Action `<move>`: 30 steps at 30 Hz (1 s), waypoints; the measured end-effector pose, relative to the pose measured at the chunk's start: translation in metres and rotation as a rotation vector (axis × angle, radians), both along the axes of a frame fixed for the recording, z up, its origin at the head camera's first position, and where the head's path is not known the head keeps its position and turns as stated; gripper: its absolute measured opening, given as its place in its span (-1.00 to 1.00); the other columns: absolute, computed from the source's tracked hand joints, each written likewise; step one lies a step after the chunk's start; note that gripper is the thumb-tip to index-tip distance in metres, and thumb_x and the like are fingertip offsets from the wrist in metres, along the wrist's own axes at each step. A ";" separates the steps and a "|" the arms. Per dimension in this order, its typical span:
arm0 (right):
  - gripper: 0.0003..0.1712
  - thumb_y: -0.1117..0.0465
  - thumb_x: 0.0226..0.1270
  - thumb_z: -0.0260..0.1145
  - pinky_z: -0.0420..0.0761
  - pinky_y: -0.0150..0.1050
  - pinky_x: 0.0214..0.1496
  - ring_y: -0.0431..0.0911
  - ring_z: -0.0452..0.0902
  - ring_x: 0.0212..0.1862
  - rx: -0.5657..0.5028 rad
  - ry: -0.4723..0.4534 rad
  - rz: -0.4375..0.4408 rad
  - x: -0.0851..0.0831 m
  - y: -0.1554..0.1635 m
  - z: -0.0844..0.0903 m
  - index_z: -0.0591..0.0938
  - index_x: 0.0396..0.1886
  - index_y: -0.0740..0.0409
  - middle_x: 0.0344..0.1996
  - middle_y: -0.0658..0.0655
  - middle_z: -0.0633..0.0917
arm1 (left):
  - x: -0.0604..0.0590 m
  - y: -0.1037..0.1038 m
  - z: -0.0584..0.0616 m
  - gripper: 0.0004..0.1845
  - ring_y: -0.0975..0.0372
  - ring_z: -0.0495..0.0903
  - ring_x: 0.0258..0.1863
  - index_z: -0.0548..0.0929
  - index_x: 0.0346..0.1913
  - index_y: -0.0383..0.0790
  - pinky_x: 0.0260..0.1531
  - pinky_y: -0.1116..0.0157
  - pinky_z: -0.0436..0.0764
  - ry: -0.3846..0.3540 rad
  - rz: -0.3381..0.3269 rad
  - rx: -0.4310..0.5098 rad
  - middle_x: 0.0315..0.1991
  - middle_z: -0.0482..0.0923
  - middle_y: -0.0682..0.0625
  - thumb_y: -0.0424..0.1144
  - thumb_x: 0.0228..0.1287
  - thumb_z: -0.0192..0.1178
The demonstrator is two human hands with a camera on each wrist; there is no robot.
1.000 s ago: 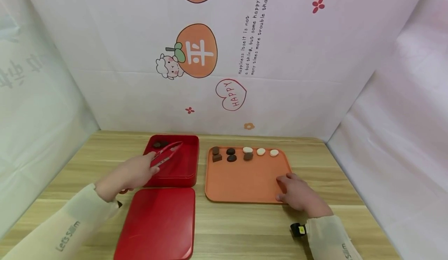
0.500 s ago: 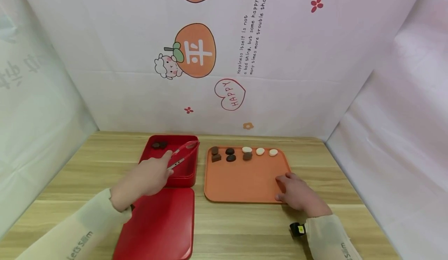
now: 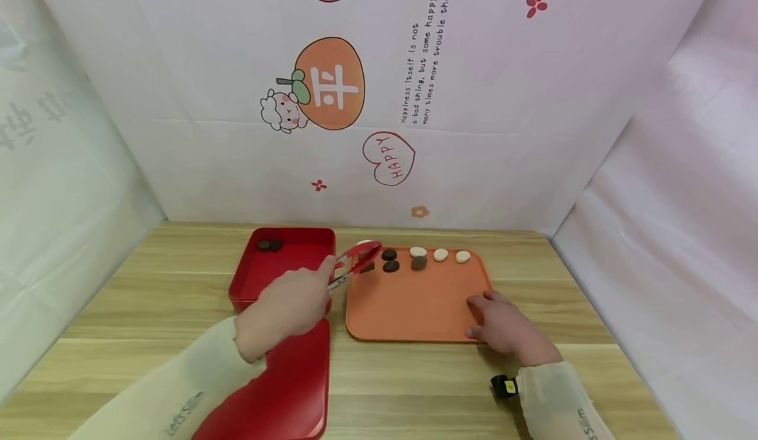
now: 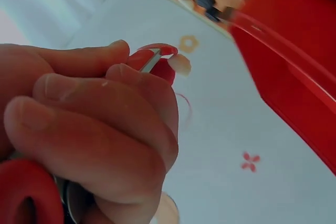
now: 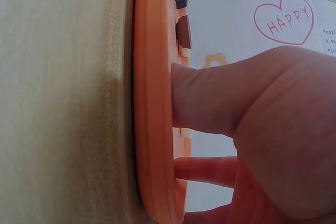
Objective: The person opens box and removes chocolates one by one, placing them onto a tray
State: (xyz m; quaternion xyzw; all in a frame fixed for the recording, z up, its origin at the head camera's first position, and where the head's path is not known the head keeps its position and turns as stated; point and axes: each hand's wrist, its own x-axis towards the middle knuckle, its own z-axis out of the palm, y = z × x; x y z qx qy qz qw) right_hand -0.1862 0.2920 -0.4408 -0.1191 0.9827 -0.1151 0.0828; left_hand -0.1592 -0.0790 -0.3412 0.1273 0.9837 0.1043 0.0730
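My left hand (image 3: 287,305) grips red-tipped metal tongs (image 3: 368,250) over the left back corner of the orange tray (image 3: 414,308). A white chocolate piece (image 4: 180,64) sits between the tong tips in the left wrist view. On the tray's far side lie brown pieces (image 3: 419,263), black pieces (image 3: 391,266) and white pieces (image 3: 441,254); the tongs partly cover the leftmost brown ones. At the tray's right side, my right hand (image 3: 503,325) rests its thumb and fingertips on the tray, holding nothing up.
Left of the tray stands an open red box (image 3: 290,269) with dark pieces (image 3: 269,245) in its far left corner. Its red lid (image 3: 290,387) lies in front, partly under my left forearm. A white printed cloth (image 3: 474,164) rises behind the wooden table (image 3: 414,387).
My left hand has moved right, carrying the tongs and white piece out from over the red box to above the tray's left back corner. The right hand stays put.
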 end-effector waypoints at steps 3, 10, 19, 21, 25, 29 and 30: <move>-0.30 0.07 0.29 0.44 0.36 0.29 0.19 0.45 0.26 0.29 -0.004 0.001 -0.001 0.000 0.001 0.000 0.47 0.34 0.30 0.31 0.56 0.32 | -0.004 0.022 -0.004 -0.22 0.22 0.32 -0.78 0.25 0.51 -0.21 -0.79 0.32 0.36 0.035 -0.036 -0.044 -0.68 0.42 0.00 -0.19 0.28 0.32; -0.29 0.05 0.29 0.44 0.38 0.28 0.18 0.45 0.30 0.26 -0.005 0.004 0.001 -0.002 -0.001 0.001 0.48 0.33 0.29 0.30 0.56 0.32 | -0.011 0.067 -0.017 -0.35 0.29 0.06 -0.84 0.27 0.51 -0.18 -0.83 0.37 0.11 0.087 -0.106 -0.063 -0.79 0.31 0.06 -0.24 0.40 0.18; -0.31 0.07 0.29 0.44 0.36 0.28 0.20 0.45 0.27 0.28 -0.004 -0.006 0.002 -0.002 -0.001 0.003 0.48 0.32 0.29 0.30 0.55 0.33 | -0.028 0.111 -0.039 -0.39 0.25 0.28 -0.82 0.27 0.53 -0.11 -0.82 0.32 0.27 0.094 -0.132 -0.092 -0.72 0.42 0.06 -0.23 0.47 0.09; -0.31 0.07 0.29 0.45 0.35 0.28 0.20 0.44 0.27 0.28 -0.001 -0.013 -0.004 -0.001 -0.002 0.003 0.48 0.32 0.29 0.30 0.54 0.33 | -0.030 0.121 -0.043 -0.38 0.22 0.26 -0.82 0.26 0.54 -0.09 -0.82 0.31 0.26 0.069 -0.126 -0.090 -0.70 0.44 0.05 -0.22 0.47 0.08; -0.30 0.06 0.28 0.45 0.35 0.29 0.21 0.43 0.27 0.29 0.005 -0.018 -0.010 -0.001 -0.002 0.004 0.49 0.32 0.30 0.30 0.54 0.33 | -0.036 0.135 -0.054 -0.36 0.22 0.16 -0.84 0.22 0.55 -0.07 -0.83 0.30 0.20 0.021 -0.104 -0.071 -0.72 0.40 0.04 -0.22 0.47 0.08; -0.29 0.04 0.28 0.45 0.35 0.29 0.21 0.44 0.28 0.28 0.014 -0.023 -0.014 -0.001 -0.002 0.004 0.48 0.32 0.28 0.30 0.54 0.33 | -0.042 0.145 -0.065 -0.37 0.24 0.10 -0.85 0.22 0.56 -0.05 -0.84 0.31 0.17 0.005 -0.098 -0.083 -0.74 0.31 0.06 -0.21 0.49 0.05; -0.29 0.04 0.28 0.45 0.35 0.29 0.21 0.44 0.27 0.28 0.014 -0.025 -0.015 -0.002 -0.002 0.004 0.48 0.33 0.28 0.31 0.54 0.33 | -0.043 0.146 -0.066 -0.37 0.24 0.09 -0.85 0.21 0.56 -0.04 -0.84 0.31 0.16 0.000 -0.099 -0.089 -0.75 0.29 0.06 -0.21 0.48 0.05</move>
